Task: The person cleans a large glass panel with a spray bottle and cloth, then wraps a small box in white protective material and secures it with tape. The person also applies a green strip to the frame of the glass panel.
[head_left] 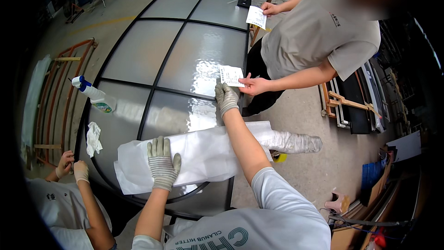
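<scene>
My left hand (163, 163), in a grey-white knit glove, lies flat with fingers stretched on a white foam wrapping sheet (203, 150). The sheet is draped over the near part of a black-framed frosted glass panel (178, 7). My right hand (225, 98), gloved alike, reaches forward and pinches the near left edge of a white printed paper slip (232, 75). A co-worker's bare hand (254, 84) grips that slip's right side at the same time. In the co-worker's other hand is a second paper slip (256, 17).
A spray bottle (99, 98) and a crumpled white cloth (93, 139) rest on the panel's left side. Another person's hands (74, 166) are at the lower left. A plastic-wrapped roll (296, 142) juts past the panel's right edge. Orange racks (62, 97) stand left.
</scene>
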{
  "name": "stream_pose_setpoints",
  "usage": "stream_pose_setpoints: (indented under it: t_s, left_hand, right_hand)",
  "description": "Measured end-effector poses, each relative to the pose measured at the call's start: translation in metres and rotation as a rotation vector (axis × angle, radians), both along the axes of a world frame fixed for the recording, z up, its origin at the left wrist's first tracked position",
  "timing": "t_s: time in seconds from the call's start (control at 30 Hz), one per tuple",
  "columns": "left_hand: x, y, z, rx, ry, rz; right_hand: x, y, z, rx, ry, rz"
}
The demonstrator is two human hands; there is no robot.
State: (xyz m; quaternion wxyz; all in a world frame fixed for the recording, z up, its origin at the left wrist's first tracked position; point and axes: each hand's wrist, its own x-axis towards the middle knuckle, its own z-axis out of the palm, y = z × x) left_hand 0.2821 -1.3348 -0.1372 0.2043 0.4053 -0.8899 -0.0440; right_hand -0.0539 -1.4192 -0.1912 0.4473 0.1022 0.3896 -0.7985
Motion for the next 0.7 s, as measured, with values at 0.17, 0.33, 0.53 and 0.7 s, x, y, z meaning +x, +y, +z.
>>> stream_pose_setpoints:
  t_s: [0.17,0.33,0.53,0.7]
  left_hand:
    - [-0.001,0.002,-0.001,-0.014,0.008,-0.003]
    - [0.000,0.001,0.000,-0.027,0.027,-0.012]
    - [0.003,0.003,0.000,0.001,-0.011,0.002]
    - [-0.002,0.002,0.003,-0.008,-0.019,-0.007]
  right_hand:
    - [0.015,-0.013,-0.009,-0.070,0.024,-0.164]
    - [0.013,-0.016,-0.016,-0.081,0.030,-0.198]
    - [0.020,-0.014,-0.009,-0.069,0.008,-0.195]
    - [0.009,-0.010,-0.011,-0.083,-0.024,-0.137]
